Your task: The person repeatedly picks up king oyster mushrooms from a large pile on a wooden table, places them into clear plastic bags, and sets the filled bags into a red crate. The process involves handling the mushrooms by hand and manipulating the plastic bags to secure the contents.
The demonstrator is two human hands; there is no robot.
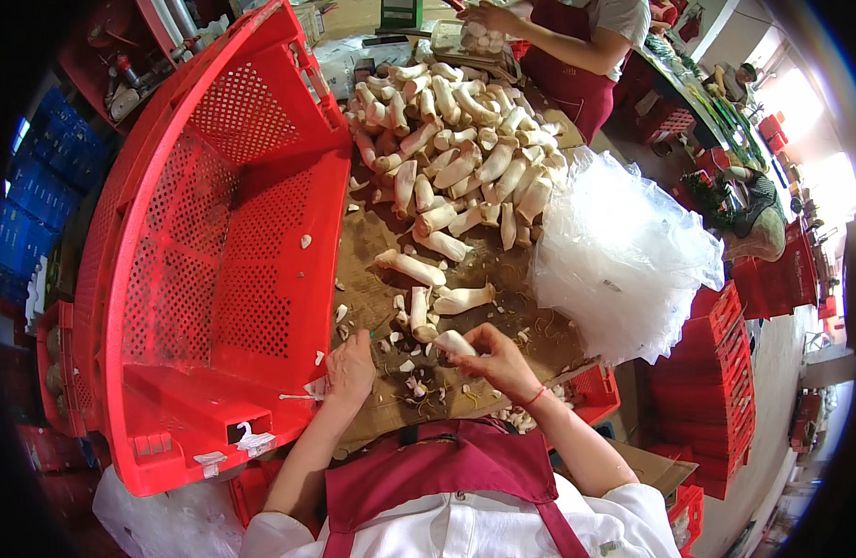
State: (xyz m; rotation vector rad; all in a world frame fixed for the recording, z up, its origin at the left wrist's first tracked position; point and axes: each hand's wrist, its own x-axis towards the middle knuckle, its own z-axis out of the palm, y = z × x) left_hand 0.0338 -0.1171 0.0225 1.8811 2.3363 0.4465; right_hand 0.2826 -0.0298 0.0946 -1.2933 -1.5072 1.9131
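Between the thumb and fingers of my right hand (502, 365) is a pale king oyster mushroom (454, 343), held over the near part of the brown work table (367, 251). My left hand (351, 368) rests by the table's left side, next to the red crate. Its fingers look closed, and a small green bit shows at their tips; what they hold is hidden. Just beyond my hands lie a few loose mushrooms (411, 268). Farther off rises a large heap of king oyster mushrooms (456, 153). Small white trimmings (415, 383) are scattered between my hands.
A big red perforated crate (232, 232) leans tilted along the left. Clear plastic bags (623, 260) are piled at the right edge. Beyond the heap, a co-worker (577, 56) handles a bag of white items. Red crates (707, 400) stand stacked on the right, blue crates (46, 177) at far left.
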